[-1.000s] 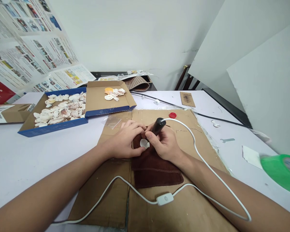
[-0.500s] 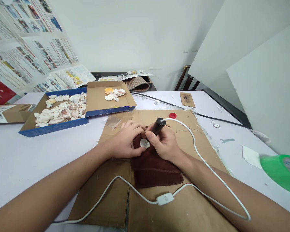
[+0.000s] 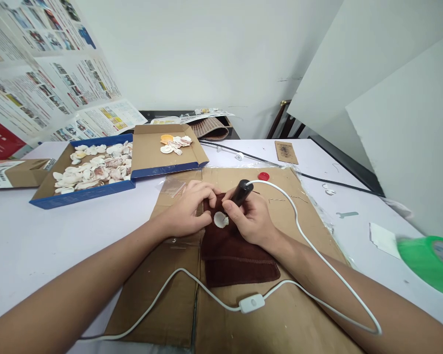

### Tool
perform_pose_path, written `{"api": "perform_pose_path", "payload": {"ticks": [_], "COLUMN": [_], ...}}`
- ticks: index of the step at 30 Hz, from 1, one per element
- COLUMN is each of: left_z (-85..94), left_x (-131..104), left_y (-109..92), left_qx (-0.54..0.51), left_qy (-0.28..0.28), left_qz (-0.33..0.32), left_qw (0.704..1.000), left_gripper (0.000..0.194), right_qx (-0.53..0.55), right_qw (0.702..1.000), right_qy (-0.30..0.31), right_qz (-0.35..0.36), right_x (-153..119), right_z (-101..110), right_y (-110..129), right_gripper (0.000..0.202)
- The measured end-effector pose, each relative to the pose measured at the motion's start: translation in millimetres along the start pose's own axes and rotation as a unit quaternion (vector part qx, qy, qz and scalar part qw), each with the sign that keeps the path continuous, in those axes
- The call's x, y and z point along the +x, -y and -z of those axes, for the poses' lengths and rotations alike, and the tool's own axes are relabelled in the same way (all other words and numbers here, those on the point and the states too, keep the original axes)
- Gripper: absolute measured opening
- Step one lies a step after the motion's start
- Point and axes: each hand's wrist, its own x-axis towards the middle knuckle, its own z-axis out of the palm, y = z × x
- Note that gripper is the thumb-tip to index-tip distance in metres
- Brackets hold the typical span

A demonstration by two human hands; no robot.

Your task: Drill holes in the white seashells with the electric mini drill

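A white seashell (image 3: pixel 220 220) lies on a folded dark brown cloth (image 3: pixel 239 260). My right hand (image 3: pixel 254 219) is closed around a black mini electric drill (image 3: pixel 242 193), its white cord leaving from the top. The drill's thin bit points down at the shell's right edge; whether it touches cannot be made out. To the left of the shell, my left hand (image 3: pixel 190 209) rests with thumb and fingers apart at the cloth's edge, holding nothing. A white inline switch (image 3: pixel 252 303) sits on the cord in front of the cloth.
Cardboard (image 3: pixel 280 314) lies under the cloth. A blue box (image 3: pixel 84 198) of shells stands at the left, with several more shells (image 3: pixel 175 143) on its lid. Rightward are a red cap (image 3: pixel 263 176), a small wrench (image 3: pixel 347 215) and green tape (image 3: pixel 428 263).
My left hand has drawn back a little to the left, its thumb and fingers coming away from the shell. My right hand and the drill stay in place.
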Motion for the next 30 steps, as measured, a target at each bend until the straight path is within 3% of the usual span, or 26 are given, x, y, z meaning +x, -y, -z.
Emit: {"api": "perform_pose_path", "payload": {"ticks": [8, 15, 30], "left_z": [-8.4, -9.4, -10.4], "left_x": [0.1, -0.8, 0.7], "left_y": [-8.1, -9.0, -8.4], "left_qx": [0.091, 0.094, 0.133], "left_qy": [0.018, 0.000, 0.027], "left_qz": [0.005, -0.021, -0.005], "left_qw": [0.996, 0.995, 0.991], "left_gripper": [0.019, 0.017, 0.013], "right_qx": [0.008, 0.003, 0.005], "right_qw": [1.000, 1.000, 0.999], "right_qy": [0.018, 0.020, 0.032], "right_qz": [-0.011, -0.005, -0.011], "right_x": [-0.4, 0.2, 0.2], "right_z": [1.4, 1.6, 2.6], "right_y": [-2.1, -1.5, -0.7], "right_gripper": [0.044, 0.047, 0.043]}}
